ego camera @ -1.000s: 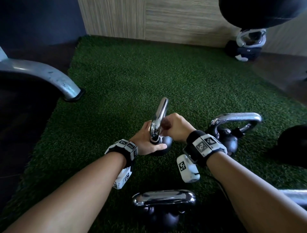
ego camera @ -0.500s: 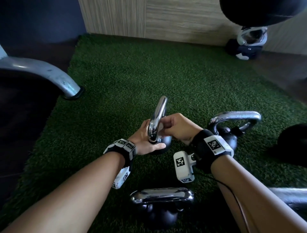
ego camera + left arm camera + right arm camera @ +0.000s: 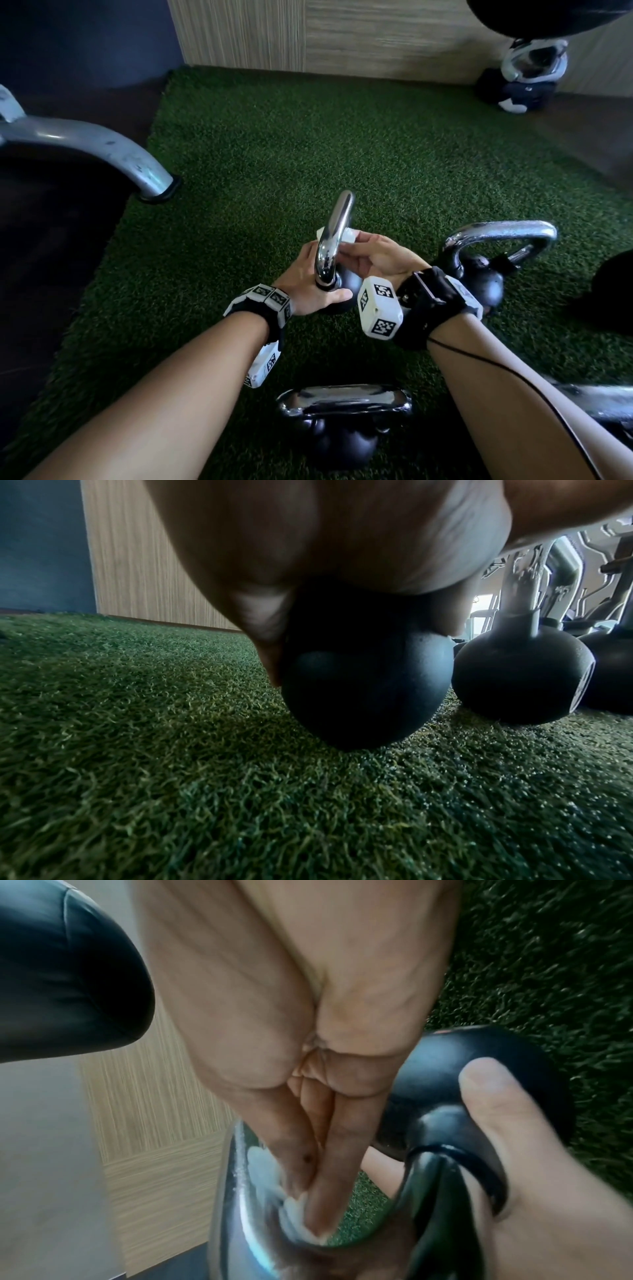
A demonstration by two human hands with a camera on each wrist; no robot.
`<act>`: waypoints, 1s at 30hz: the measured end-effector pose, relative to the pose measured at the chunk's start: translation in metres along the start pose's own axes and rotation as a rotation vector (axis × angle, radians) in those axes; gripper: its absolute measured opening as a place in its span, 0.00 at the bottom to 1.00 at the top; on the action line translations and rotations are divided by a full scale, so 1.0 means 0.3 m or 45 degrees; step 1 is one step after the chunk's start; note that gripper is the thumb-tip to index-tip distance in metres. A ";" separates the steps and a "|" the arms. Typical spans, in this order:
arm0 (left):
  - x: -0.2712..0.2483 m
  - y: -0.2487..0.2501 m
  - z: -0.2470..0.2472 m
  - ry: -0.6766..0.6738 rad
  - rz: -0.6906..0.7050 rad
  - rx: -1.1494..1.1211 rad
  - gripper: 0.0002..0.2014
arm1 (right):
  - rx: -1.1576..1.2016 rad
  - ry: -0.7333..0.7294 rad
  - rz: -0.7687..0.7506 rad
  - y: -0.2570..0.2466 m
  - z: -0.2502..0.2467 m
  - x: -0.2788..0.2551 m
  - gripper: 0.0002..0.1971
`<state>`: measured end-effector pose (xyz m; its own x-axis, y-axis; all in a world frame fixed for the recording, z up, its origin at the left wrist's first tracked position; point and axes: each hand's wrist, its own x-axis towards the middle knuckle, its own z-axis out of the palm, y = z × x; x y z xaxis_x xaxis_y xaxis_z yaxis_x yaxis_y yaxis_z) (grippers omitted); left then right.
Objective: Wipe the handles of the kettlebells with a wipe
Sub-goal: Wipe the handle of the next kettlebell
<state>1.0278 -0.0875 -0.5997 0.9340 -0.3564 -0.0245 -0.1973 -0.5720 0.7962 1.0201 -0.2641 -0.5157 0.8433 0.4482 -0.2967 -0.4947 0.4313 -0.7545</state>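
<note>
Four kettlebells on the turf, one wipe.
Left hand grips the tilted kettlebell; right hand pinches the wipe against its handle.

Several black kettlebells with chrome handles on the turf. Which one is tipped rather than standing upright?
The middle black kettlebell, gripped by the left hand while the right hand rubs a white wipe on its chrome handle. It leans on the green turf; the others stand untouched.

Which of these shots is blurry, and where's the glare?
Right wrist view: motion blur smears the right hand's fingers and the white wipe. Head view: sharp, with bright glare on the chrome kettlebell handle. Left wrist view: the left hand is close, soft and shadowed.
</note>
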 end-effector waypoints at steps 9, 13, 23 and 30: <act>-0.004 -0.001 0.004 0.004 -0.014 -0.038 0.50 | 0.113 0.358 -0.294 0.012 0.012 0.051 0.08; -0.021 0.025 -0.013 0.017 0.000 -0.026 0.53 | -0.013 0.574 -0.475 -0.007 0.035 0.081 0.11; -0.039 0.056 -0.024 0.007 0.038 -0.008 0.46 | -0.657 1.095 -0.585 -0.040 0.046 0.139 0.09; -0.023 0.038 -0.025 0.035 0.030 -0.014 0.47 | -1.044 1.346 -0.532 -0.055 0.083 0.165 0.04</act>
<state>1.0213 -0.0861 -0.5859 0.9370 -0.3492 0.0108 -0.2162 -0.5554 0.8030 1.0649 -0.2294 -0.5033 0.8348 -0.5504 0.0137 -0.2187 -0.3542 -0.9092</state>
